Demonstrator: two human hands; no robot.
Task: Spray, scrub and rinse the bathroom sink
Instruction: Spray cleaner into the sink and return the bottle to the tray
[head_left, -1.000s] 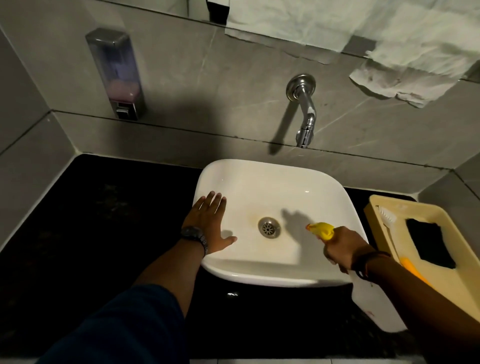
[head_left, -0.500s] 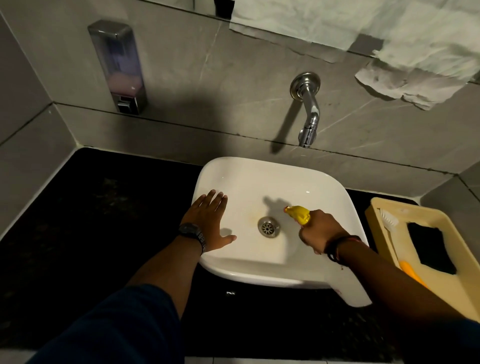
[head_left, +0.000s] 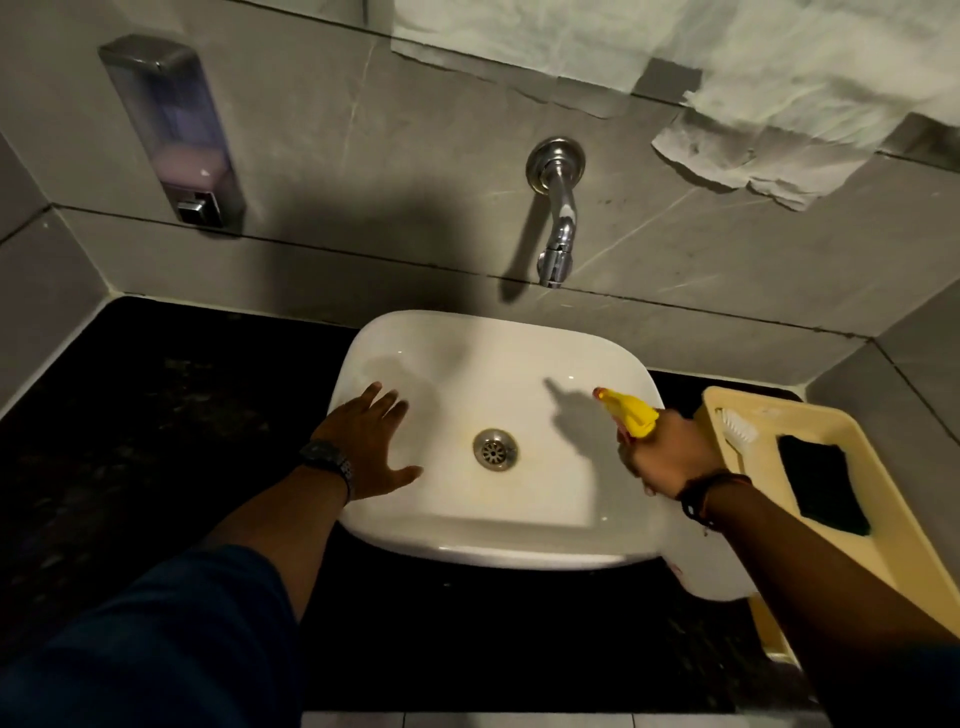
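A white countertop sink sits on a black counter, with a metal drain at its middle and yellowish staining around it. My left hand lies flat, fingers spread, on the sink's left rim. My right hand grips a spray bottle with a yellow nozzle at the sink's right rim. The nozzle points left and away over the basin. The bottle's white body hangs below my wrist. A chrome tap sticks out of the wall above the sink.
A beige tray stands right of the sink, holding a white brush and a dark scouring pad. A soap dispenser hangs on the grey tiled wall at the left. Crumpled paper covers the mirror's lower edge.
My right hand with the spray bottle swung from the basin's middle back toward the right rim. My left hand stayed on the left rim.
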